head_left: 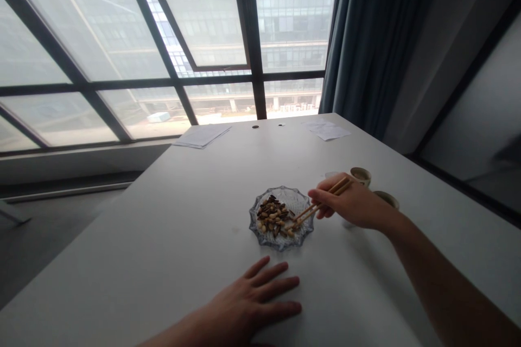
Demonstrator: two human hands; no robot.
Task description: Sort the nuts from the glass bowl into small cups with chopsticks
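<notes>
A scalloped clear glass plate [300, 199] stands on the white table, holding a heap of mixed nuts and dark seeds [273, 217] toward its left side. My right hand [345, 200] is closed around a pair of wooden chopsticks [321, 203]. Their tips reach down among the pieces at the right of the heap; whether they pinch one is too small to tell. In front of the plate, my left hand [260, 295] lies on the tabletop with fingers spread, touching neither plate nor nuts.
Two small cups, a far one [360, 175] and a nearer one [386, 199], stand partly behind my right hand. Paper sheets [202, 135] lie at the table's far left corner, more papers [329, 129] at the far right. Windows and a dark blue curtain [366, 49] are beyond.
</notes>
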